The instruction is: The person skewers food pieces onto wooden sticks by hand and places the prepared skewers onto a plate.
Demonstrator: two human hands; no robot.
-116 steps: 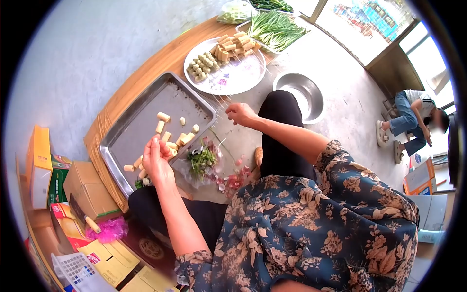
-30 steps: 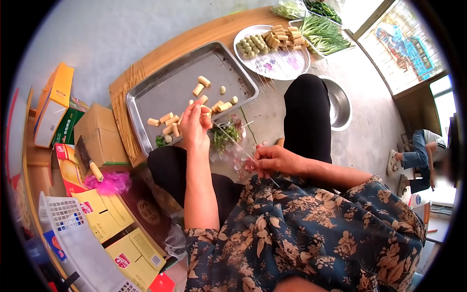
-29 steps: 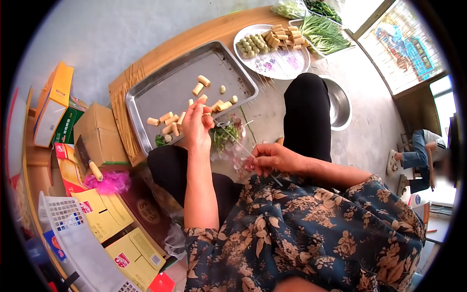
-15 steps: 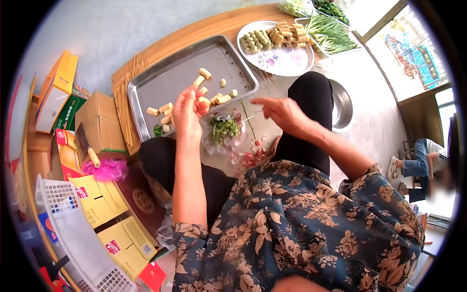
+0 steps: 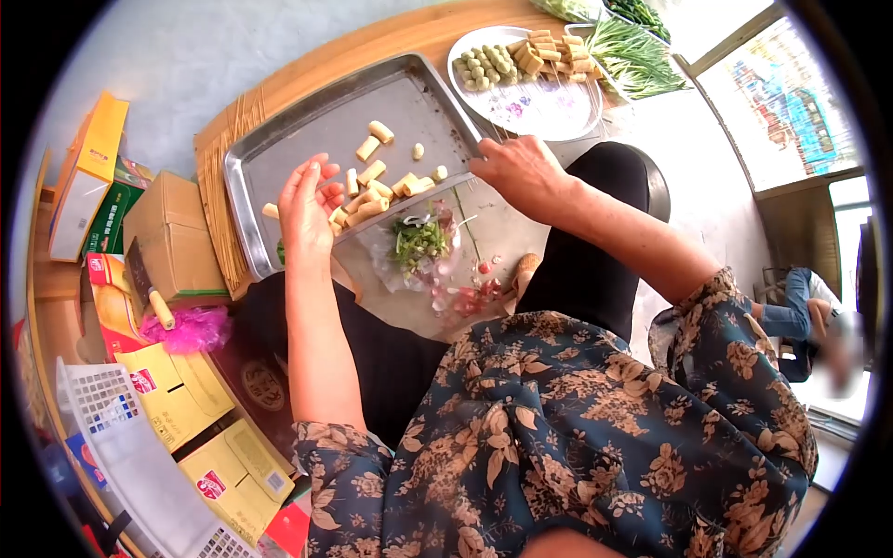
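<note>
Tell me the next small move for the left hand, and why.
Probably lower the bare left hand to pinch one tan, cylindrical piece in the grey rectangular metal tray: several such pieces lie scattered close to that hand, and none shows in its grasp.

On my feed I counted one metal tray holding two visible pale balls and about a dozen tan rolls, plus one white platter.
</note>
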